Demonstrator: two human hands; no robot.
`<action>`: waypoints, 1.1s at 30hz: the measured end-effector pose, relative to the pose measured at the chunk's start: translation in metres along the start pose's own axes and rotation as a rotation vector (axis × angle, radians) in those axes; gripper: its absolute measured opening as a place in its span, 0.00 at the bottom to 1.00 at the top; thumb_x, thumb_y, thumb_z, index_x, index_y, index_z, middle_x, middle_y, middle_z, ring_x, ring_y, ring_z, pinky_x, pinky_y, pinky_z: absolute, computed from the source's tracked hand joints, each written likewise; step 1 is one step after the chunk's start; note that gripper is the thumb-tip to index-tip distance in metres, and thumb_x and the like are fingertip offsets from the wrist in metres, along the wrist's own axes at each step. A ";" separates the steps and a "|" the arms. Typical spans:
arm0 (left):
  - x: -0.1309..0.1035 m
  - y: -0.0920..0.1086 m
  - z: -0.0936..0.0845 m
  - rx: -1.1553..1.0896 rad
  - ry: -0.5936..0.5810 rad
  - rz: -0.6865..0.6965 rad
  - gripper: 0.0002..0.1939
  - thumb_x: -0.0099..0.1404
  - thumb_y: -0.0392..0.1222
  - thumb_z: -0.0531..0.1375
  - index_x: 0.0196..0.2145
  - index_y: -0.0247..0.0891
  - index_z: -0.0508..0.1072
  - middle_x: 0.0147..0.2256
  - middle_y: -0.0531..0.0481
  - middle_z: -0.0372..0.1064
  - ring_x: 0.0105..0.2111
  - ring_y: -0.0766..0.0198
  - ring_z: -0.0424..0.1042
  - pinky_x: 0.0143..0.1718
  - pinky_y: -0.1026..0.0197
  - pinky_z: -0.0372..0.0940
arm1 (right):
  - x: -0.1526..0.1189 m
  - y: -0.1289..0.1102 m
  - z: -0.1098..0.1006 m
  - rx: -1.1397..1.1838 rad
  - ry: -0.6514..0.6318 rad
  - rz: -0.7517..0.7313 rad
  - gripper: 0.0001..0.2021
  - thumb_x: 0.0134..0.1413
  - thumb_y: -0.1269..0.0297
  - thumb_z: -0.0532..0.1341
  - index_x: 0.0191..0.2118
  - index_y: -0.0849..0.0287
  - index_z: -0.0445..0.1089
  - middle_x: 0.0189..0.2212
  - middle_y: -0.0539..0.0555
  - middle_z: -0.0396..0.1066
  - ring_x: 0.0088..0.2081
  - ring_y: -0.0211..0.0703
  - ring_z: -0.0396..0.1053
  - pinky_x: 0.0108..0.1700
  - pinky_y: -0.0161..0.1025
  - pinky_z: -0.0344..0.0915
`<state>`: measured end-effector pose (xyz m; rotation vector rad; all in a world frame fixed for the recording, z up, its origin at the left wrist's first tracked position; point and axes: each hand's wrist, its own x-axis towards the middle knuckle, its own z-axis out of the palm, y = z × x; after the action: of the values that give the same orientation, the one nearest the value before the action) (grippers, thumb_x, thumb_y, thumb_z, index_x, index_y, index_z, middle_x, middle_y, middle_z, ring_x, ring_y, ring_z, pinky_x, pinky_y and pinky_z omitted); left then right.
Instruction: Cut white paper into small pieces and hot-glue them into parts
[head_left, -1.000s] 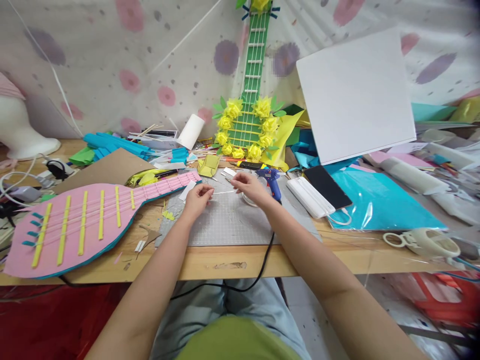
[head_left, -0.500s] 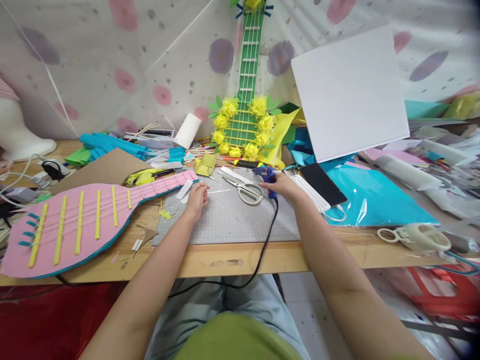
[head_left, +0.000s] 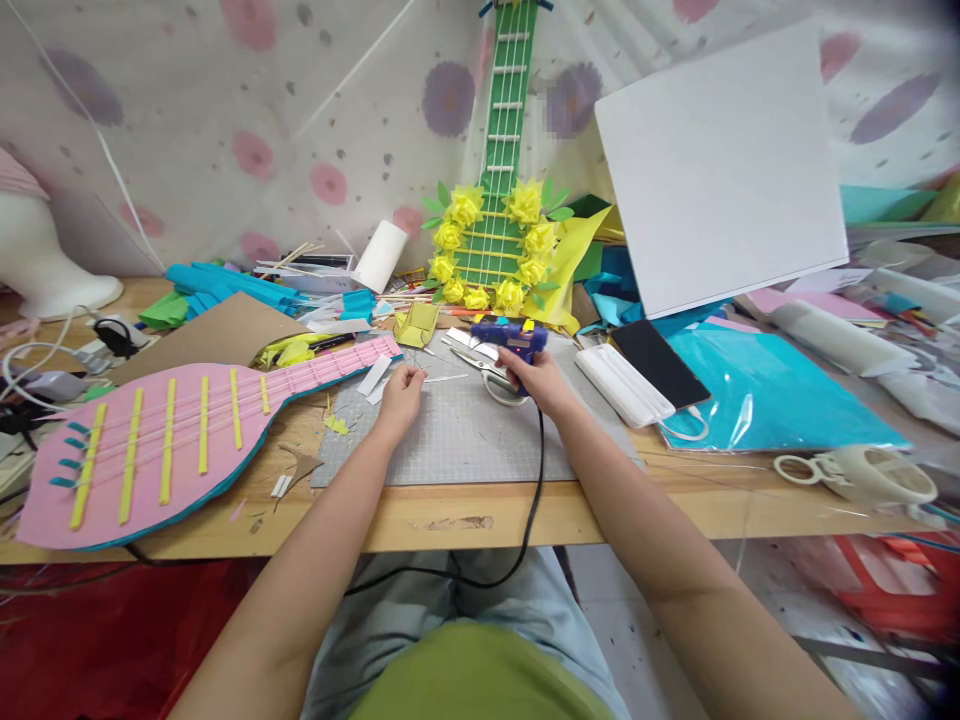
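My right hand is wrapped round the handle of a blue hot glue gun, its nozzle pointing left above the cutting mat. A black cord runs down from it past the table edge. Scissors with pale handles lie under the glue gun, partly covered by my right hand. My left hand is closed in a pinch over the grey cutting mat; what its fingertips hold is too small to make out. A thin white strip lies just right of those fingers, and white paper pieces lie to the left.
At left lies a pink paper guitar with yellow strips. A green guitar with yellow flowers leans at the back. To the right are a white power bank, a black phone, a blue plastic-wrapped sheet and a tape dispenser.
My right hand has lifted the glue gun and moved it left over the scissors, its nozzle now turned left. My left hand stays pinched in nearly the same place. The view has shifted slightly.
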<state>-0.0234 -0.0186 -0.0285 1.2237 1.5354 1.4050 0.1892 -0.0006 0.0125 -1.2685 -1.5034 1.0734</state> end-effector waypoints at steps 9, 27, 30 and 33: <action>0.003 -0.005 0.001 0.122 0.015 0.020 0.07 0.56 0.42 0.53 0.26 0.37 0.66 0.21 0.55 0.60 0.23 0.67 0.59 0.27 0.64 0.52 | -0.004 0.008 0.024 -0.242 -0.094 -0.022 0.25 0.40 0.41 0.56 0.29 0.61 0.69 0.16 0.50 0.64 0.20 0.36 0.62 0.25 0.34 0.58; 0.002 -0.004 0.000 0.116 0.007 0.002 0.07 0.56 0.44 0.54 0.27 0.38 0.66 0.20 0.55 0.59 0.23 0.67 0.58 0.26 0.64 0.52 | -0.008 0.001 0.025 -0.356 -0.095 -0.073 0.22 0.42 0.43 0.56 0.31 0.60 0.70 0.18 0.51 0.65 0.24 0.39 0.63 0.27 0.34 0.57; 0.001 -0.003 0.000 0.110 0.011 0.004 0.07 0.56 0.44 0.54 0.27 0.38 0.66 0.20 0.55 0.59 0.23 0.67 0.58 0.26 0.64 0.52 | -0.007 0.001 0.024 -0.358 -0.101 -0.074 0.22 0.43 0.43 0.56 0.30 0.59 0.69 0.18 0.50 0.65 0.24 0.39 0.63 0.27 0.34 0.57; 0.000 -0.001 0.001 0.118 0.011 -0.001 0.07 0.56 0.43 0.54 0.26 0.38 0.66 0.20 0.55 0.59 0.22 0.67 0.57 0.26 0.64 0.51 | -0.007 0.002 0.025 -0.367 -0.104 -0.069 0.21 0.42 0.43 0.56 0.29 0.59 0.69 0.18 0.50 0.64 0.23 0.38 0.63 0.27 0.34 0.57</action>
<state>-0.0232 -0.0181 -0.0300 1.2864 1.6466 1.3384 0.1667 -0.0095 0.0040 -1.4114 -1.8715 0.8533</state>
